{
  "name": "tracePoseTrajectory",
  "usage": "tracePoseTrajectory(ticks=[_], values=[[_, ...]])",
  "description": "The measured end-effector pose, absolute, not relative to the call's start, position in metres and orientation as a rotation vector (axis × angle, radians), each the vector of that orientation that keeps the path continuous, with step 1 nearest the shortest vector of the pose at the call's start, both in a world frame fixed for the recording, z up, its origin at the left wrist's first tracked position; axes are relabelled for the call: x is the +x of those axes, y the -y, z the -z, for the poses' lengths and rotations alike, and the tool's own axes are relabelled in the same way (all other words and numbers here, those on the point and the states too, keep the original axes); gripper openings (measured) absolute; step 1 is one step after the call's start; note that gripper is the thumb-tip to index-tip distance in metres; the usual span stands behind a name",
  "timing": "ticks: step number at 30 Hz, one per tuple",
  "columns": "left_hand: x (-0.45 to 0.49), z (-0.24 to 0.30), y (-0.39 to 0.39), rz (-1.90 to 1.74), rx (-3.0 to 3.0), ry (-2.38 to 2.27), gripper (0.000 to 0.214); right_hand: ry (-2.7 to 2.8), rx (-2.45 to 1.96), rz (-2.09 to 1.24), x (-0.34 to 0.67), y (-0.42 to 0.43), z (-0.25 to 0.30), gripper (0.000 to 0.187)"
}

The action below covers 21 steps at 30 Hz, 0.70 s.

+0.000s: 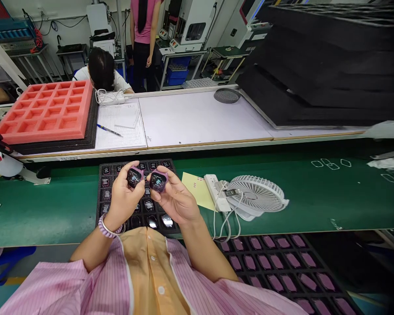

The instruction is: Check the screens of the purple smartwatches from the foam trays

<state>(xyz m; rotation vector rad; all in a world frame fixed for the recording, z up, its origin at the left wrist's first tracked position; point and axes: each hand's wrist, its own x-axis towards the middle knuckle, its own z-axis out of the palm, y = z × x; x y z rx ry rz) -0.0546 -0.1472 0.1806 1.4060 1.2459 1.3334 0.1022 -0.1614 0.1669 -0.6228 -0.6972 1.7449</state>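
My left hand (127, 192) grips a smartwatch (134, 176) with a purple case and a lit dark screen. A second, similar smartwatch (158, 180) is held by my right hand (177, 199), its screen also lit. The two watches are side by side, screens facing me, close together above a black foam tray (101, 210). Dark watch faces sit in the tray's pockets, partly covered by my hands and forearms.
Right of the tray are a yellow paper (197, 189), a white power strip (216, 192) and a white fan (256, 197) with cables. A black tray of purple pieces (265, 262) sits lower right. On the shelf are pink foam (49, 111), a pen (109, 130) and black stacked trays (321, 70). Two people are beyond.
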Motion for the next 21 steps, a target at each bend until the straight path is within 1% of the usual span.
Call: tracePoseTrajectory(ticks=[6,11,16,21], values=[[-0.053,-0.182,0.148,-1.344,1.354,-1.204,0.048,0.715,-0.619,-1.739,0.104,0.162,-0.167,0.054],[-0.052,-0.186,0.148,-1.359,1.359,-1.244,0.046,0.687,-0.572,-1.758,0.106,0.160,-0.173,0.049],[-0.053,-0.193,0.149,-1.358,1.372,-1.271,0.047,0.676,-0.556,-1.776,0.107,0.157,-0.174,0.051],[-0.038,-0.193,0.151,-1.332,1.438,-1.310,0.047,0.619,-0.446,-1.775,0.123,0.157,-0.165,0.041]])
